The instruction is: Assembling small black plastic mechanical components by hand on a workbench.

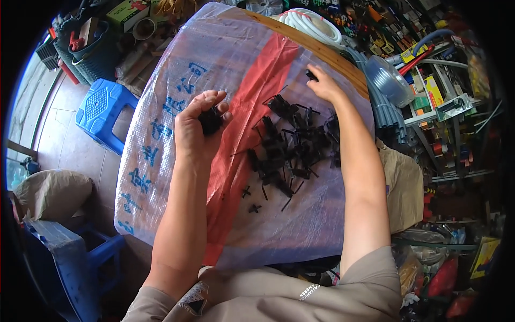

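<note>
My left hand [199, 121] is turned palm up over the left part of the sheet, its fingers curled round some black plastic pieces [210, 121]. Farther off to the right, my right hand [323, 85] pinches a small black piece [311, 75] near the table's wooden edge. Between my forearms lies a loose pile of black plastic parts [279, 147] with thin stems sticking out. Two small black cross-shaped pieces [255, 208] rest apart from the pile, on its near side. The exact kind of these parts is too small to make out.
A woven plastic sheet [177, 70] with a red stripe covers the table, whose wooden edge [343, 61] shows at the far right. A blue stool [104, 110] stands on the left. Coiled white hose [316, 24], grey pipes [378, 91] and crowded hardware lie beyond the right edge.
</note>
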A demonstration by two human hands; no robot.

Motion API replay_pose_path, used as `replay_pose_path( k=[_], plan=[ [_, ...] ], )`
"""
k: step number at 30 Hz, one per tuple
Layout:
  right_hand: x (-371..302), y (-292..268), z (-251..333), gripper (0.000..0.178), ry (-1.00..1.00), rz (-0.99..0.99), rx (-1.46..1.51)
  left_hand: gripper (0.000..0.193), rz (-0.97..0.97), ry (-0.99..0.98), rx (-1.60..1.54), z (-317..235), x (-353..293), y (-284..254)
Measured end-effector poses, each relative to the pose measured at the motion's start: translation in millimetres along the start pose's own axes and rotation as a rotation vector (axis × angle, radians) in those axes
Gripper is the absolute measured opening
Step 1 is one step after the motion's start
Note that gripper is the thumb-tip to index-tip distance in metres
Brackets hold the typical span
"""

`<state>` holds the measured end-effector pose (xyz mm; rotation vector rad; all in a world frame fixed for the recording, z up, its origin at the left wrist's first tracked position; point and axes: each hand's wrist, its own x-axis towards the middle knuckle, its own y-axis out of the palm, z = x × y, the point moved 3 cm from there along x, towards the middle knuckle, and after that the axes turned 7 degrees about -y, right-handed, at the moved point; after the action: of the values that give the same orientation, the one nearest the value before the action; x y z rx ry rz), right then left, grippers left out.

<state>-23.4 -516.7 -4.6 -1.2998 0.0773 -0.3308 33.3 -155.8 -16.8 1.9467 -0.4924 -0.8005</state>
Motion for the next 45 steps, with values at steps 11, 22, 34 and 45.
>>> replay_pose_path(
  k=[11, 22, 34, 45],
  plan=[
    [-128, -35, 111, 0.034, -0.093, 0.06, 0.428, 0.014, 0.304, -0.105, 0.102, 8, -6, 7],
    [-199, 3, 140, 0.023, -0.184, -0.38, 0.144, 0.017, 0.413, -0.1, 0.75, 44, -38, 30],
    [-230, -29, 194, 0.027, -0.213, -0.544, 0.908, 0.032, 0.602, -0.276, 0.806, 78, -67, 44],
    [-251, -25, 176, 0.016, -0.073, -0.741, 1.039, 0.045, 0.697, 0.046, 1.004, 84, -80, 50]
  ],
)
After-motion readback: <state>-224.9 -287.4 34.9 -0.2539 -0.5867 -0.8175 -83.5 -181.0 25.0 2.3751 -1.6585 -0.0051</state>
